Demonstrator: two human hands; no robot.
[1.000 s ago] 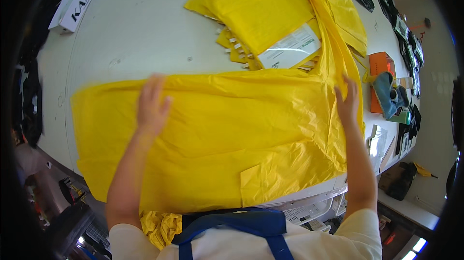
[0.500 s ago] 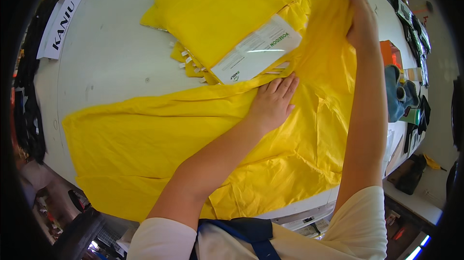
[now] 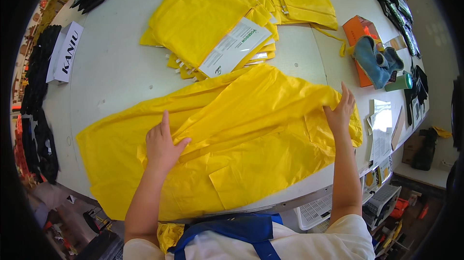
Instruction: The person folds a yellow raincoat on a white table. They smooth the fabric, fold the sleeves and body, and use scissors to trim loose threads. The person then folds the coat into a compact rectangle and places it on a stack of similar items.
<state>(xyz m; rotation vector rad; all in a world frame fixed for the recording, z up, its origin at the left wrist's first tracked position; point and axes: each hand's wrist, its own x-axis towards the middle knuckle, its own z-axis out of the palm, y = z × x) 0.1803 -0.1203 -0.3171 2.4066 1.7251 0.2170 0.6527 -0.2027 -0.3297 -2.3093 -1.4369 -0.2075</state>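
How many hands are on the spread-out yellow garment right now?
2. The left hand presses flat on the yellow garment left of centre; the right hand grips its folded edge at the right.

White bench (image 3: 121, 76), spread under both grips with a yellow raincoat (image 3: 232, 139). Beyond the grips, a stack of folded yellow raincoats (image 3: 208, 18); right of the right grip, an orange box (image 3: 357, 32), papers (image 3: 382, 124).
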